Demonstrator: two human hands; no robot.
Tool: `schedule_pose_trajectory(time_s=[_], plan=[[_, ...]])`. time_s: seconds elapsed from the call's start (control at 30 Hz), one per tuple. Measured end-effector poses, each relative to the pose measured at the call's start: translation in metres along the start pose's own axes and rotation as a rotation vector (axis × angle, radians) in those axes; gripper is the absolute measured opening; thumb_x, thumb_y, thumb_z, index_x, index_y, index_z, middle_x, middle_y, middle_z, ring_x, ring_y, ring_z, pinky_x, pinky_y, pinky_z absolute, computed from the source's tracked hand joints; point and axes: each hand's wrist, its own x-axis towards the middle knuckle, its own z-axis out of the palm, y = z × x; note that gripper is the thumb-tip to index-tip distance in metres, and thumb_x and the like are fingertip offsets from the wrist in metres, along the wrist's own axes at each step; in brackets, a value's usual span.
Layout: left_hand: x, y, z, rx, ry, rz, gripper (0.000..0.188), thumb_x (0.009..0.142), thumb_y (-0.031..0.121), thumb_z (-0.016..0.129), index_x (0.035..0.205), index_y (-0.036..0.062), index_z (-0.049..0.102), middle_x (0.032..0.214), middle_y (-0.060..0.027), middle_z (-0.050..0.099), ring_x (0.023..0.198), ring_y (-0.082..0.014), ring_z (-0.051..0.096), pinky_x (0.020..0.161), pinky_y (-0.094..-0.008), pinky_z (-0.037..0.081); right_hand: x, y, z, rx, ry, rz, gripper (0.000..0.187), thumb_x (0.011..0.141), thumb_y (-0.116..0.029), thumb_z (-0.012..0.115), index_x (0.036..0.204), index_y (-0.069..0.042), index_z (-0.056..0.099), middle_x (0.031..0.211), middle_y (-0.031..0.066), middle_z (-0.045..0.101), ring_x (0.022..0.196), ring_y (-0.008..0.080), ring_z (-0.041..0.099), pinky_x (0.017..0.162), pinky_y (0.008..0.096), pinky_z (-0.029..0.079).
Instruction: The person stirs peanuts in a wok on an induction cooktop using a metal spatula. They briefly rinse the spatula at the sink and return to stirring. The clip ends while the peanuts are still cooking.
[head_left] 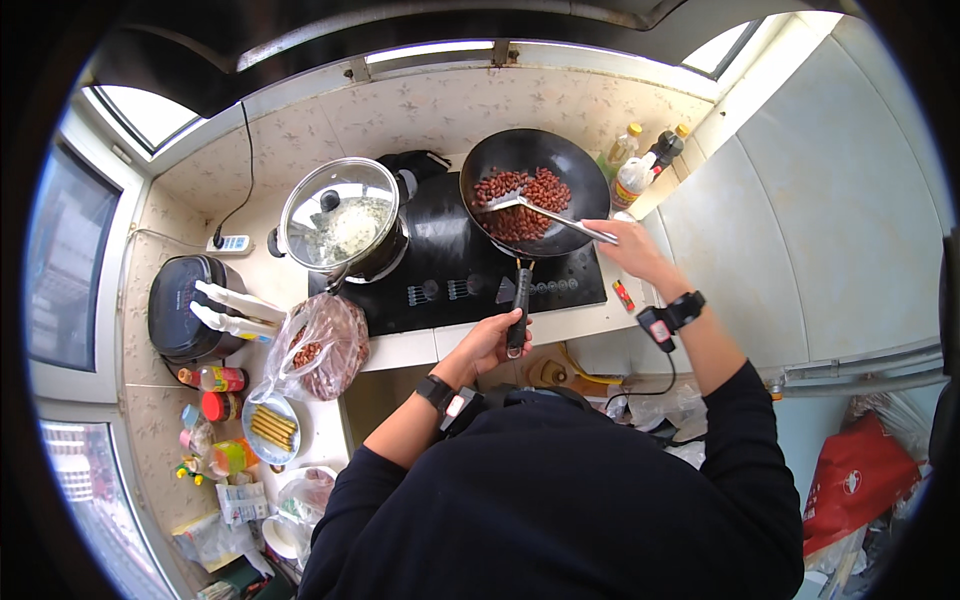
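Observation:
A black wok [586,160] stands on the right side of the cooktop, with reddish-brown peanuts [545,188] spread over its bottom. My left hand [490,341] is closed around the wok's black handle [521,300], which points toward me. From the right, my right hand [630,247] grips a metal spatula [560,218] by its end. The spatula reaches over the wok's rim, and its blade [497,205] rests among the peanuts at their left side. Both hands wear dark wrist straps with small devices.
A glass-lidded pot [338,214] occupies the left of the black cooktop [440,232]. Bottles [632,178] stand right of the wok. Leftward are a plastic bag of peanuts [335,345], a black rice cooker [180,303], and a plate [284,456] with yellowish sticks. Cabinets [800,200] flank the right.

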Motion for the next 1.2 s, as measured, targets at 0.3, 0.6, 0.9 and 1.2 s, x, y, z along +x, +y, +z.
schedule_pose_trajectory(time_s=[0.3,0.6,0.9,1.2], plan=[[0.001,0.002,0.001,0.016,0.026,-0.018,0.036,0.111,0.035,0.047,0.122,0.0028,0.059,0.092,-0.007,0.068,0.079,-0.0184,0.07,0.068,-0.0295,0.058,-0.053,-0.032,-0.14,-0.366,-0.093,0.101,0.039,0.084,-0.004,0.067,0.119,-0.017,0.076,0.108,0.0128,0.073,0.1,0.0334,0.068,0.086,0.0417,0.054],[-0.001,0.002,0.003,0.027,0.02,0.002,0.039,0.111,0.038,0.045,0.122,0.0031,0.059,0.093,-0.0069,0.068,0.081,-0.0182,0.07,0.066,-0.0286,0.056,0.013,-0.008,-0.025,-0.247,0.282,0.097,0.04,0.09,-0.012,0.068,0.13,-0.017,0.07,0.109,0.0157,0.074,0.102,0.0354,0.069,0.088,0.045,0.054],[-0.001,0.003,-0.028,-0.025,0.089,0.022,0.039,0.111,0.038,0.043,0.121,0.0044,0.059,0.097,-0.0084,0.07,0.083,-0.0198,0.069,0.073,-0.032,0.057,-0.006,-0.047,-0.041,-0.288,0.092,0.047,0.037,0.089,-0.011,0.068,0.126,-0.016,0.072,0.113,0.0115,0.074,0.103,0.0349,0.069,0.089,0.044,0.054],[0.049,0.016,-0.086,0.867,0.671,0.459,0.045,0.091,0.013,0.073,0.133,0.0058,0.057,0.115,-0.0121,0.062,0.091,-0.0251,0.066,0.078,-0.0381,0.058,-0.035,-0.063,-0.087,-0.356,0.03,0.018,0.031,0.088,-0.01,0.069,0.118,-0.016,0.075,0.104,0.0121,0.073,0.099,0.0335,0.067,0.086,0.0421,0.052]])
